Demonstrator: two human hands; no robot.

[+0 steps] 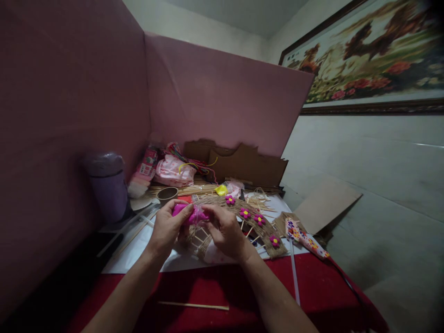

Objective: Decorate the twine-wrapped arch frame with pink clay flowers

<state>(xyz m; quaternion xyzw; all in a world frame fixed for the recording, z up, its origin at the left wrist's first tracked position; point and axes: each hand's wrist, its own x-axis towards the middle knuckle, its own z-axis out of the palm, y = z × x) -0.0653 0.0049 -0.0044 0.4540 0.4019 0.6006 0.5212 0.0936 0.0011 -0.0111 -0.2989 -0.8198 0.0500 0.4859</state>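
My left hand (167, 228) is closed round a lump of bright pink clay (189, 214) in a thin clear wrapper. The fingers of my right hand (226, 231) pinch the wrapper at the lump's right end. Both hands hover over a woven straw arch (258, 225) that lies on white paper (180, 261). Several pink clay flowers with yellow centres (245, 213) sit along the arch.
Pink partition boards (225, 92) wall the left and back. A purple jar (108, 185), pink packets (173, 171), torn cardboard (243, 164), bundles of sticks (187, 189), a yellow clay lump (221, 190) and a flower-patterned strip (307, 240) crowd the red-clothed table (215, 286). A loose stick (194, 305) lies near me.
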